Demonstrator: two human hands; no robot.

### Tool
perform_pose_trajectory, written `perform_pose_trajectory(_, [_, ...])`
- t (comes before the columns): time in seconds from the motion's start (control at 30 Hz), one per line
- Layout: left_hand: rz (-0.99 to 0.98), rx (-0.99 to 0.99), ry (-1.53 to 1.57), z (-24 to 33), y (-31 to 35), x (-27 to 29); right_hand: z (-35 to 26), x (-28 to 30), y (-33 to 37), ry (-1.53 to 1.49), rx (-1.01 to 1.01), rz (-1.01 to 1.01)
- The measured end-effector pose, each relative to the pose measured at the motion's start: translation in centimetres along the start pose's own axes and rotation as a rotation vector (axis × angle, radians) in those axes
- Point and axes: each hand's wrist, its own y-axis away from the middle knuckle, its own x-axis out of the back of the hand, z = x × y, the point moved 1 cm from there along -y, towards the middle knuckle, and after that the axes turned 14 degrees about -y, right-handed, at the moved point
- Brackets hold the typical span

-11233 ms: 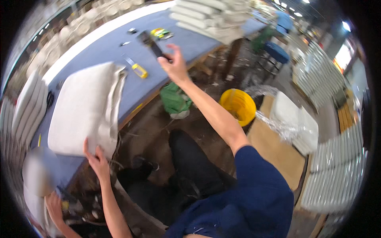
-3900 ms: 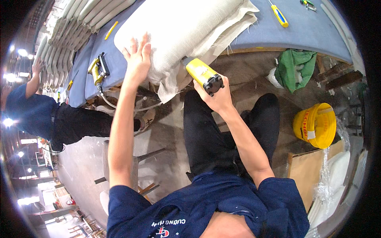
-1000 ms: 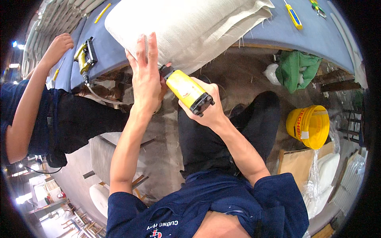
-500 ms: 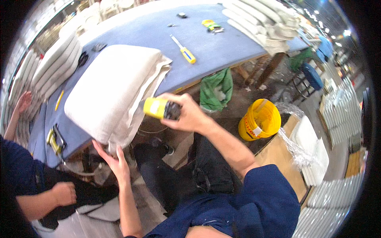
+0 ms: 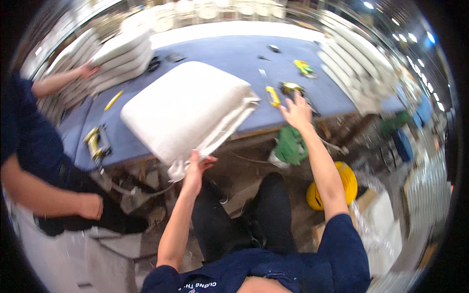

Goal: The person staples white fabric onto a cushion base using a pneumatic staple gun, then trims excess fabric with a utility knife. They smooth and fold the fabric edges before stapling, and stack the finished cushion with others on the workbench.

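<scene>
A pale fabric-covered cushion lies on the blue-topped table, its loose fabric edge toward me. My left hand is at the cushion's near corner, touching the fabric edge with its fingers apart. My right hand reaches over the table's front edge, fingers spread and holding nothing. Just beyond its fingertips lies a yellow and black staple gun, partly hidden by them. To the left of that hand is a yellow-handled screwdriver.
Cushion stacks stand at the table's left and right. Another staple gun and a yellow pen-like tool lie on the left. A co-worker's hand touches the left stack. A yellow bucket and green bag sit below.
My right hand has moved right and let go of the yellow and black staple gun, now on the table. My view has shifted left. The co-worker's hand has reached the left stack.
</scene>
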Motion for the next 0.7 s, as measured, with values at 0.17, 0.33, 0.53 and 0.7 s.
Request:
perform_pose_trajectory(0.17, [0.059,-0.038,-0.001,2.9,2.5,2.2,1.6,-0.4,0.2,-0.100,0.073,0.088])
perform_pose_trajectory(0.33, [0.124,-0.352,-0.416,6.4,8.0,5.9,1.7,-1.3,-0.1,-0.054,0.069,0.160])
perform_pose_trajectory(0.53, [0.591,-0.764,-1.280,12.7,3.3,10.0,1.4,-2.4,-1.4,-0.275,-0.067,0.218])
perform_pose_trajectory(0.7, [0.661,-0.502,-1.522,10.2,0.1,9.8,-8.2,-3.6,1.8,-0.254,0.333,0.363])
